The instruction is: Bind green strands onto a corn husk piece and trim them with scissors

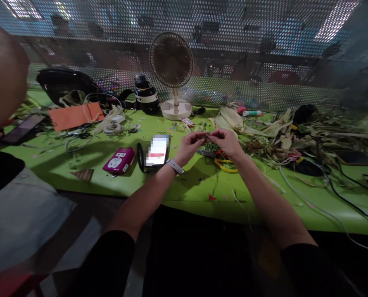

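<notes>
My left hand (190, 146) and my right hand (226, 141) meet above the green table (184, 189), fingertips pinched together on a small thin piece I cannot make out. A white watch sits on my left wrist. Under the hands lie green strips (210, 146), yellow-handled pliers (224, 165) and a dark tool. A lit phone (157, 151) leans on a stand just left of my left hand.
A pink power socket (119, 161) lies left of the phone. A small desk fan (173, 74) stands at the back before a perforated screen. Dried husks (273, 132) and cables pile at the right. Another person's shoulder fills the left edge, beside an orange envelope (76, 115).
</notes>
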### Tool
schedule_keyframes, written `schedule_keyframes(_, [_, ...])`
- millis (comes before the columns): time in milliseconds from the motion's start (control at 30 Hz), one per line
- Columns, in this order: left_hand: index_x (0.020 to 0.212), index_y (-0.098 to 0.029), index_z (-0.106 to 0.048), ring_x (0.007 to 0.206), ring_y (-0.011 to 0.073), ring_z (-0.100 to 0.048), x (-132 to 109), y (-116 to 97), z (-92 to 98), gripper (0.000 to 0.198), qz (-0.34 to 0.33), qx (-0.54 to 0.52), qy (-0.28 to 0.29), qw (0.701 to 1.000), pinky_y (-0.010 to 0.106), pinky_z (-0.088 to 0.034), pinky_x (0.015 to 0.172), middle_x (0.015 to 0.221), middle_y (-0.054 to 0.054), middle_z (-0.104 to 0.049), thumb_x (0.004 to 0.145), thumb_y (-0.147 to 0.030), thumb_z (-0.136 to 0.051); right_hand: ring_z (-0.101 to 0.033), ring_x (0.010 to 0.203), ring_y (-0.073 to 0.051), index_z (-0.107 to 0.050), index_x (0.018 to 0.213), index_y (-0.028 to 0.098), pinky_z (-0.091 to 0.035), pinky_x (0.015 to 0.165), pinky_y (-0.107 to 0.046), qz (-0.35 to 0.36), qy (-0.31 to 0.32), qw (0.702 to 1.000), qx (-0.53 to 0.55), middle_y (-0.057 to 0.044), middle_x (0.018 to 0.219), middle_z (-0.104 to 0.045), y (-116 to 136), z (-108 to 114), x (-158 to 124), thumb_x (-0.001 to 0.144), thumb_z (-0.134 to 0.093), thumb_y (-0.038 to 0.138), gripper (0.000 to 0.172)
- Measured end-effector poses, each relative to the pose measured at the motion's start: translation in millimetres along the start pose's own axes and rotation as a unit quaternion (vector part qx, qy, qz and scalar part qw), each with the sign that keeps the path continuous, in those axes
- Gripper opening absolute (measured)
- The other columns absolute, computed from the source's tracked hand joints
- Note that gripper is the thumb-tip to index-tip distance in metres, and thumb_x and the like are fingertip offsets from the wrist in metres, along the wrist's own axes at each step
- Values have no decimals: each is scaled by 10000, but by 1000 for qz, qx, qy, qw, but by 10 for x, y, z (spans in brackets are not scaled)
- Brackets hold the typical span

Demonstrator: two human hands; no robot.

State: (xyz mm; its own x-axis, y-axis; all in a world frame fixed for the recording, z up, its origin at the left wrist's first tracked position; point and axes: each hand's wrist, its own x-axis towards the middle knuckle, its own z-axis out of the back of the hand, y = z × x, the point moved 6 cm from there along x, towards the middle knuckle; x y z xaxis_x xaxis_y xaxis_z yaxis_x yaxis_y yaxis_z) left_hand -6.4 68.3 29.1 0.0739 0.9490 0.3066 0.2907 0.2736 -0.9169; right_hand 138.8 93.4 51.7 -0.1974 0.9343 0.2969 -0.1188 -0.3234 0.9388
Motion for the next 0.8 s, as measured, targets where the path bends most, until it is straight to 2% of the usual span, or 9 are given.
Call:
schedule_keyframes(233, [931, -177, -750, 813, 120, -649, -17, 14, -33, 287, -6, -4, 8, 1000, 305, -520, 859, 907, 43, -736, 664, -272, -801, -584, 619, -132, -617, 717, 173, -506, 641, -307, -22, 31, 999, -2, 14, 641, -634, -66, 15, 25, 576, -747, 361, 268])
schedule_keyframes(367, [912, -182, -751, 798, 120, -646, -26, -5, -31, 299, -8, -6, 2, 1000, 290, -520, 828, 888, 32, -736, 653, -315, -817, -581, 611, -128, -600, 745, 185, -509, 619, -294, -28, 4, 999, 29, 22, 640, -633, -92, 20, 36, 561, -764, 343, 293])
schedule_keyframes(500, [844, -178, -745, 717, 104, -616, -25, -22, 5, 288, 10, -20, -23, 999, 261, -505, 751, 788, 12, -715, 669, -395, -813, -606, 658, -127, -598, 816, 193, -520, 653, -282, -4, 11, 1000, 11, 15, 699, -657, -51, -34, 15, 606, -764, 365, 318])
schedule_keyframes(633, [829, -181, -726, 700, 81, -599, -12, -33, -6, 309, 11, -60, -13, 998, 232, -489, 724, 783, 0, -699, 631, -382, -851, -629, 661, -131, -568, 943, 199, -528, 652, -282, 28, 5, 999, -28, 26, 702, -646, 19, -28, -15, 676, -746, 412, 385])
schedule_keyframes(800, [823, -176, -732, 689, 82, -610, -13, -18, -28, 340, 33, -82, -4, 996, 229, -497, 702, 777, 7, -707, 593, -383, -874, -636, 684, -141, -556, 946, 199, -532, 669, -294, 53, 17, 997, -48, 9, 729, -645, 132, 5, -39, 709, -730, 438, 379])
